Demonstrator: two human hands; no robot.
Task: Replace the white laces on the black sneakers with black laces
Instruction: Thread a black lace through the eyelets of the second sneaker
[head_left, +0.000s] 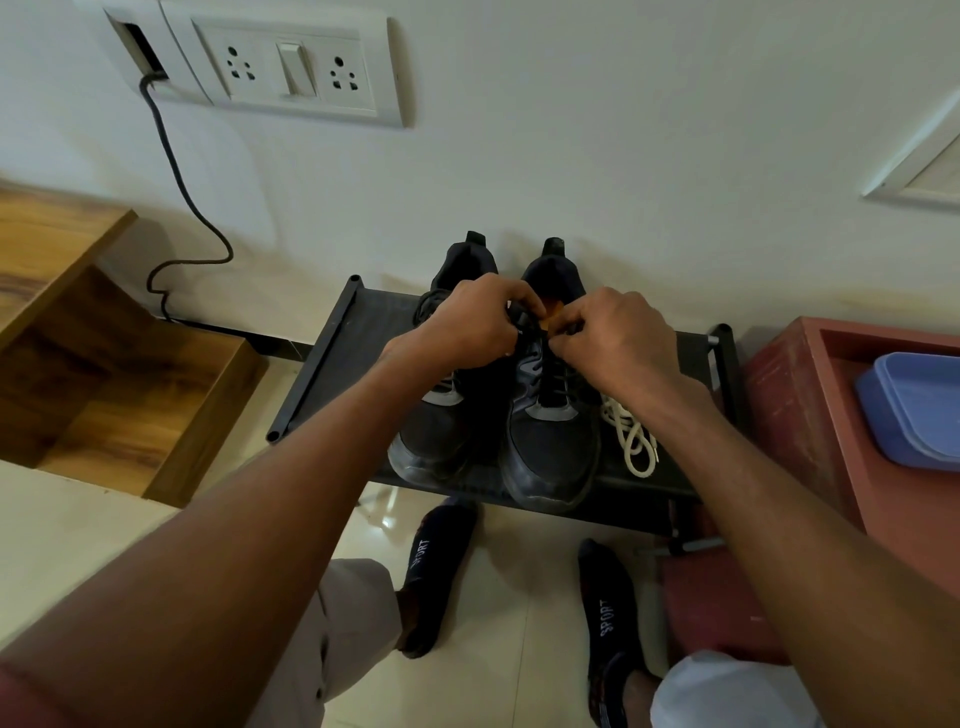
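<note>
At the centre of the frame, 2 black sneakers stand side by side on a low black shoe rack (332, 358), toes toward the camera and heels against the white wall. The left sneaker (434, 441) sits partly under the left forearm. The right sneaker (550, 447) is threaded with a black lace (551, 378) up its front.

Both hands meet over the top eyelets of the right sneaker. The left hand (470, 322) has its fingers curled and pinches a dark end of the lace near the tongue. The right hand (618, 340) pinches the other end in the same way, fingertips facing the left hand and almost touching it.

The white laces (631, 439) lie in a loose tangle on the rack, just right of the right sneaker and below the right wrist.

At lower centre, 2 feet in dark socks (608, 618) printed "SPORT" rest on the pale tiled floor. At right, a red wooden box (810, 415) holds a blue container (909, 410). At upper left, a wall socket panel (291, 67) has a black cable (179, 171) hanging down beside wooden steps (104, 364).
</note>
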